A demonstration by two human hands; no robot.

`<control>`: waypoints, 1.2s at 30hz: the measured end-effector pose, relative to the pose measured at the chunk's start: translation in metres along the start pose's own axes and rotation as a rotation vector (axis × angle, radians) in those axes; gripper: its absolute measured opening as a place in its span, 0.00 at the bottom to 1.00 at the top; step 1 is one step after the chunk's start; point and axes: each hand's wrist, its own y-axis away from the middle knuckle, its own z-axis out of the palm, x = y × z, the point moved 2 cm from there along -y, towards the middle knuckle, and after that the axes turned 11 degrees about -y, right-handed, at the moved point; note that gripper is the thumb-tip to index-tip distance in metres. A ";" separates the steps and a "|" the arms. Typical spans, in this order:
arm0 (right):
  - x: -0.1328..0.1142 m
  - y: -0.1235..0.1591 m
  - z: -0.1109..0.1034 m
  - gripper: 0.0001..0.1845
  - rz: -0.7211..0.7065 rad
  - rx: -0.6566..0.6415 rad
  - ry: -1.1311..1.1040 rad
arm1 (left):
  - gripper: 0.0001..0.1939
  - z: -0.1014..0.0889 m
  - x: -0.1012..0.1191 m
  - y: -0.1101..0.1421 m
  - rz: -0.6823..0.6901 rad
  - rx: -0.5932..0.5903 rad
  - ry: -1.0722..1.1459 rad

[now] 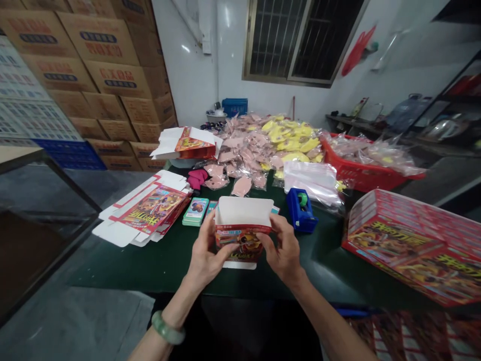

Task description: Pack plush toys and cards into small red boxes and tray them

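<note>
My left hand point(206, 253) and my right hand point(282, 248) both grip a red printed cardboard box point(240, 238) from either side, above the green table mat point(165, 271). The box stands open at the top, showing its white inside and white flaps. To its left lies a stack of flat, unfolded box blanks point(150, 213). A small pile of green-and-white cards point(195, 211) sits just beyond my left hand. A blue tape dispenser point(301, 210) stands beyond my right hand.
A large pile of pink and yellow bagged items point(263, 148) covers the far table. A red crate point(361, 165) holds more bags. Assembled red boxes point(409, 245) are stacked at right. Brown cartons point(108, 75) are stacked against the back left wall.
</note>
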 end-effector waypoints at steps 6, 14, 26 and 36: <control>-0.007 -0.002 -0.009 0.12 -0.037 -0.082 0.072 | 0.13 -0.001 0.024 -0.015 0.274 0.223 -0.225; -0.018 -0.001 -0.011 0.12 0.379 -0.026 -0.296 | 0.11 -0.007 0.039 -0.015 -0.116 0.221 0.256; -0.011 -0.022 -0.009 0.08 0.316 -0.190 -0.353 | 0.05 -0.011 0.041 -0.039 -0.296 0.184 0.620; -0.026 -0.019 -0.012 0.05 0.468 -0.168 -0.367 | 0.08 -0.028 0.042 -0.020 -0.087 -0.010 0.315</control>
